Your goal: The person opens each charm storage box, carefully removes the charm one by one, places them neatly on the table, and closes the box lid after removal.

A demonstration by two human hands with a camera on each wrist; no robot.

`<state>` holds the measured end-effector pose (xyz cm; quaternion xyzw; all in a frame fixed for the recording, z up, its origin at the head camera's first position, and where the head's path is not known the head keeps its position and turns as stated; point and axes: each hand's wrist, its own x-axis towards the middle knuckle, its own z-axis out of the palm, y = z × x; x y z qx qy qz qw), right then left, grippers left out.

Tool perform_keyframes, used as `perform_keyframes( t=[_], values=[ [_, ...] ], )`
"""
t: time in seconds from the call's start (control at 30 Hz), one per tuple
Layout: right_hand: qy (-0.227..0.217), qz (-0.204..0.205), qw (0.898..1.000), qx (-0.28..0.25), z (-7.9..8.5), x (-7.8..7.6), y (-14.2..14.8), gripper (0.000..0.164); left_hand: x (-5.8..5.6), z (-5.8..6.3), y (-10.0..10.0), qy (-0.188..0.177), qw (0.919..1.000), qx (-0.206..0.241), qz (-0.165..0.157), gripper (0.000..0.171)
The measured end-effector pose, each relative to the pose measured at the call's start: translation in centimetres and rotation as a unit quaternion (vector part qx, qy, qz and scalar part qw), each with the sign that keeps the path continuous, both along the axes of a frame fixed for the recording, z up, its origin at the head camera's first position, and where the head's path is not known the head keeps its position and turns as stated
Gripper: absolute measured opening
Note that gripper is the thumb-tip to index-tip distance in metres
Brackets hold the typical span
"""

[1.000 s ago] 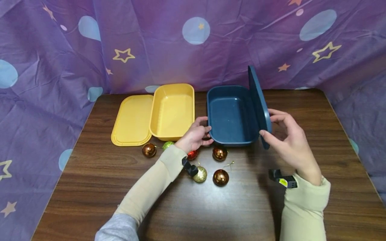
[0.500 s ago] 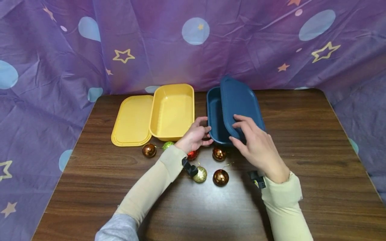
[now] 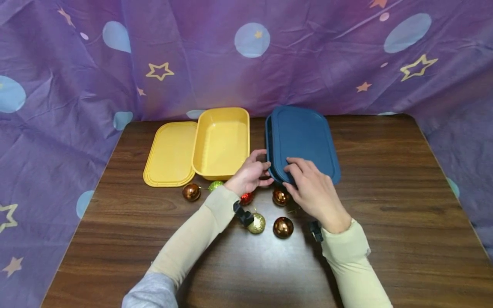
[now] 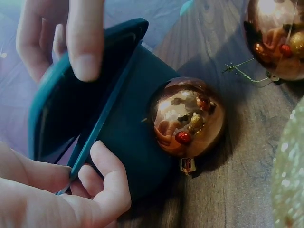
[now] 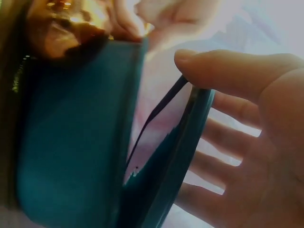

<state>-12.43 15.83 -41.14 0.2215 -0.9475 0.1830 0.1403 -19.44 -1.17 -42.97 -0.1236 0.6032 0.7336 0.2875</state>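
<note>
A dark blue box [image 3: 269,143] stands at the back of the table, with its blue lid [image 3: 304,132] tilted over the top. My left hand [image 3: 249,173] pinches the box's left rim near the front corner. My right hand [image 3: 317,194] grips the lid's front left edge, thumb underneath and fingers over the top. A gap shows between lid [image 5: 183,152] and box [image 5: 76,128] in the right wrist view, widest on the held side. Close to the box's front wall lies a shiny brown Christmas bauble [image 4: 187,118].
Left of the blue box are a yellow box [image 3: 221,145], uncovered, and its yellow lid [image 3: 171,154] lying flat. Several baubles lie in front: brown [image 3: 283,227], gold glitter [image 3: 256,223], red [image 3: 246,198] and green [image 3: 215,185]. A purple cloth [image 3: 208,55] hangs behind.
The blue lid has swung from upright at the box's right side to lying over it, as my right hand moved left and lowered it. My left hand has stayed at the rim.
</note>
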Motion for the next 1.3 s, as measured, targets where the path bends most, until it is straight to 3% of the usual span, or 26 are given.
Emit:
perform_keyframes(
  t=[0.23,0.7,0.93,1.3],
  values=[
    [0.008,-0.002,0.999,0.032,-0.8,-0.3,-0.6,0.034,0.0,0.1,0.2,-0.004,1.0000,0.003,0.000,0.049],
    [-0.022,-0.001,1.000,0.020,-1.1,-0.8,-0.7,0.035,0.2,0.5,0.1,-0.006,1.0000,-0.001,-0.001,0.050],
    [-0.037,-0.002,0.999,0.015,-1.3,-0.9,-1.0,0.036,0.3,0.4,0.2,-0.007,0.9999,-0.001,0.015,0.051],
    [-0.032,-0.002,0.999,0.019,-1.7,-1.0,-1.6,0.033,0.3,0.5,0.2,-0.010,0.9997,-0.010,0.020,0.045]
  ],
)
